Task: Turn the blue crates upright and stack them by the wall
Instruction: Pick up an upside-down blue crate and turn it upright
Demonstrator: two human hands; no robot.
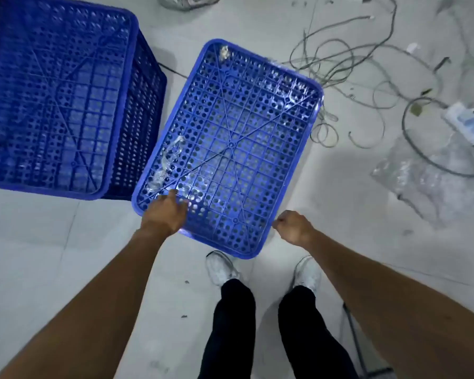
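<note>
Two blue perforated crates lie upside down on the pale floor, ribbed bottoms facing up. The nearer crate (230,149) is in the middle, with scraps of clear tape stuck to its bottom. My left hand (166,214) rests palm down on its near left corner, fingers spread over the grid. My right hand (292,227) hovers just off its near right corner with fingers curled and nothing in them. The second crate (58,97) stands at the left, close beside the first, its side wall showing.
Loose grey cables (340,67) sprawl over the floor at the upper right. A crumpled clear plastic bag (422,184) lies to the right of the crate. My white shoes (220,266) stand right behind the middle crate's near edge.
</note>
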